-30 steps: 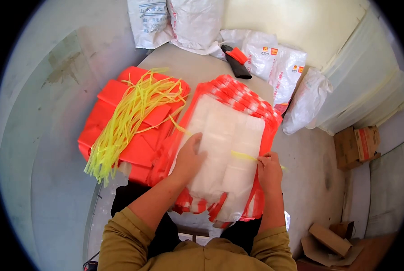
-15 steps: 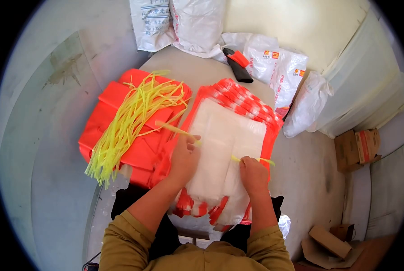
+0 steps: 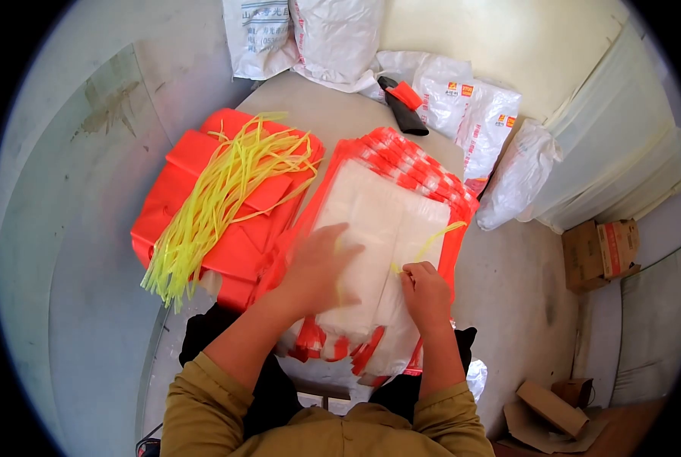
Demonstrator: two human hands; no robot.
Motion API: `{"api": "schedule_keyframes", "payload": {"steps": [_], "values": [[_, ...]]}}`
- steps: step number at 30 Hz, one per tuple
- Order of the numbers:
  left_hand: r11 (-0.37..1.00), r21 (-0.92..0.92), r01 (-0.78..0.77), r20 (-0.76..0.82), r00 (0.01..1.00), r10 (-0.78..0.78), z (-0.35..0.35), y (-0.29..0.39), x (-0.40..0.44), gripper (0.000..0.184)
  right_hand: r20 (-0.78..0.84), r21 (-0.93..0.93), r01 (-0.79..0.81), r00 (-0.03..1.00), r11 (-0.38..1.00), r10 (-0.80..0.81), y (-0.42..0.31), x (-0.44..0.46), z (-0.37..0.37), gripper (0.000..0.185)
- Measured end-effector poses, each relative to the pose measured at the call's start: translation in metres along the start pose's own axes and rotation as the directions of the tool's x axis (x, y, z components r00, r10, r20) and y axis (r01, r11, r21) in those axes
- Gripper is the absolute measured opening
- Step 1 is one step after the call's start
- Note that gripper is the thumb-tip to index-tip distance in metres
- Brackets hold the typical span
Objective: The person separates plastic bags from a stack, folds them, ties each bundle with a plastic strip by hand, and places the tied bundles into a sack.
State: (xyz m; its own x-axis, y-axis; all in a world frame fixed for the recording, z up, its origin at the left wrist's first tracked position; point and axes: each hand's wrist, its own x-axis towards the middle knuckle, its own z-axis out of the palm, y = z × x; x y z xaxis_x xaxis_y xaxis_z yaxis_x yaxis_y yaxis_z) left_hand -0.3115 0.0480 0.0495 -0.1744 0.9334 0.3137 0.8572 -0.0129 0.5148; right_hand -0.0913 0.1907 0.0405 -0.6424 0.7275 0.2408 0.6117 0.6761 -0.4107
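Note:
A bundle of whitish plastic bags [image 3: 371, 206] lies on a stack of red-and-white bags [image 3: 413, 164]. My left hand [image 3: 321, 266] is over the left part of the whitish bundle, slightly blurred, its fingers spread; a faint yellow strip shows by its fingers. My right hand [image 3: 426, 289] pinches a yellow strip [image 3: 434, 242] on the right part of the bundle, and the strip's free end curves up to the right. To the left, a heap of yellow strips [image 3: 222, 190] rests on folded red bags [image 3: 184, 164].
White sacks [image 3: 337, 38] stand at the table's far edge, with more printed sacks [image 3: 489, 126] at the right. A black object with a red band [image 3: 407, 114] lies near them. Cardboard boxes [image 3: 599, 251] are on the right, and opened cardboard [image 3: 554, 411] lies lower right.
My left hand has opened, and the long yellow strip from the heap side has come down over the bundle. My right hand has moved left, and its strip's end now points upward.

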Motion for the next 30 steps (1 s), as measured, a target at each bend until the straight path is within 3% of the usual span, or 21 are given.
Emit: {"api": "schedule_keyframes", "payload": {"steps": [4, 8, 14, 26, 29, 30], "values": [[0.966, -0.020, -0.257, 0.316, 0.915, 0.250, 0.004, 0.017, -0.001, 0.094, -0.020, 0.018, 0.012, 1.000, 1.000, -0.012, -0.002, -0.001, 0.005, 0.013], [0.933, -0.048, -0.357, 0.452, 0.825, 0.339, 0.009, 0.033, -0.007, 0.087, -0.014, 0.020, 0.001, 1.000, 1.000, -0.001, -0.003, -0.001, 0.005, 0.012], [0.931, 0.043, -0.364, 0.467, 0.831, 0.303, 0.017, 0.029, -0.004, 0.079, -0.019, 0.044, 0.009, 1.000, 0.999, -0.008, -0.004, -0.002, 0.003, 0.010], [0.948, 0.019, -0.319, 0.362, 0.886, 0.291, 0.026, 0.026, -0.005, 0.075, -0.047, 0.035, -0.101, 0.994, 0.994, 0.102, 0.026, -0.018, -0.013, 0.014], [0.945, 0.011, -0.326, 0.357, 0.884, 0.301, 0.031, 0.023, -0.004, 0.075, -0.062, 0.080, -0.150, 0.986, 0.985, 0.155, 0.029, -0.017, -0.015, 0.022], [0.947, -0.013, -0.322, 0.347, 0.886, 0.306, 0.030, 0.023, -0.004, 0.076, -0.089, 0.238, -0.162, 0.978, 0.958, 0.188, 0.030, -0.015, -0.011, 0.025]]}}
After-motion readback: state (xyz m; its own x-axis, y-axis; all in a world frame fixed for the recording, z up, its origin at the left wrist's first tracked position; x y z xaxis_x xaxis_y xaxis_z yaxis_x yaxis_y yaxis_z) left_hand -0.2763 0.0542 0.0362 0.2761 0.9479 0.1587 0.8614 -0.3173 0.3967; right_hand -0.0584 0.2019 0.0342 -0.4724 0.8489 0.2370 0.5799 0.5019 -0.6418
